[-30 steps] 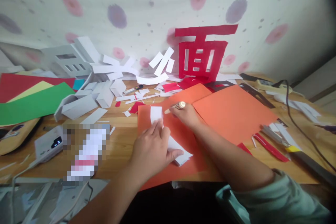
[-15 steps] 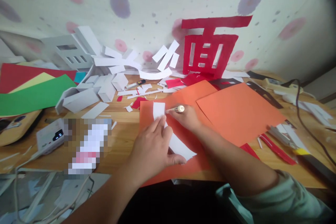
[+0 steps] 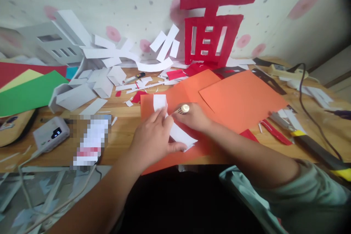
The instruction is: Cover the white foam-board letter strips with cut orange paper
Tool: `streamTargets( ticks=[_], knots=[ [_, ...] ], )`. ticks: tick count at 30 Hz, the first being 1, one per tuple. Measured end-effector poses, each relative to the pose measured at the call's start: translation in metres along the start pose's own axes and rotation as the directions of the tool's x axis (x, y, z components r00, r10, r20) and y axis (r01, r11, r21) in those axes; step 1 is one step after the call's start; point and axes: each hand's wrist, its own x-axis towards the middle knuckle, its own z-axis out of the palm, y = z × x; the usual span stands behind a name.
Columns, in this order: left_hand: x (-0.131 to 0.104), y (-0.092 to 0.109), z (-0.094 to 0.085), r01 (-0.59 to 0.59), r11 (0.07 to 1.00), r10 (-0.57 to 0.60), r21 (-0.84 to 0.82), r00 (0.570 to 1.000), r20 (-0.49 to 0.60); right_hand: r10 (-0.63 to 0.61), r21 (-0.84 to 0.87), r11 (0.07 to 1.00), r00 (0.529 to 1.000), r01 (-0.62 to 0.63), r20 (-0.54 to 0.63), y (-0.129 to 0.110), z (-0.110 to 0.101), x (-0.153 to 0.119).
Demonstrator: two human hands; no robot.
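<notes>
A bent white paper piece (image 3: 181,134) lies on an orange sheet (image 3: 157,166) in front of me. My left hand (image 3: 153,135) rests on it from the left, fingers stretched along it and thumb spread toward its near end. My right hand (image 3: 192,117) is closed around a pen (image 3: 183,109) with a round, cream-coloured end pointing up at the camera. The pen stands close by the right edge of the white piece, beside my left fingertips. Its writing tip is hard to make out.
A red character cut-out (image 3: 214,36) leans on the wall. White paper offcuts and box shapes (image 3: 104,84) crowd the back left. Another orange sheet (image 3: 241,98) lies at right, near a yellow-black cutter (image 3: 315,150). At left are a phone (image 3: 93,140) and a white device (image 3: 52,133).
The whole view has shifted, so the table appears higher and further left. My right hand with the pen has come slightly toward me along the white piece's edge; my left hand keeps its place.
</notes>
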Motion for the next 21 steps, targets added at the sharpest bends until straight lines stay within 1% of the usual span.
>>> streamTargets(
  ticks=[3,8,12,17,21],
  knots=[
    [0.0,0.001,-0.002,-0.006,1.0,0.006,0.022,1.0,0.001,0.035,0.051,0.998,0.999,-0.035,0.017,0.001,-0.005,-0.008],
    [0.001,0.003,-0.006,-0.013,0.999,0.013,0.035,1.0,0.004,0.054,0.187,0.98,0.996,-0.065,0.066,0.007,-0.014,-0.025],
    [0.001,0.004,-0.009,-0.016,0.999,0.016,0.03,1.0,0.014,0.117,0.184,0.974,0.99,-0.131,0.084,0.006,-0.022,-0.039],
    [0.001,0.005,-0.011,-0.009,0.999,0.008,0.034,1.0,0.026,0.111,0.24,0.961,0.986,-0.138,0.125,0.005,-0.033,-0.055],
    [0.002,0.006,-0.013,-0.002,1.0,0.001,0.025,0.999,0.045,0.129,0.181,0.972,0.983,-0.152,0.131,0.008,-0.041,-0.066]
  ],
)
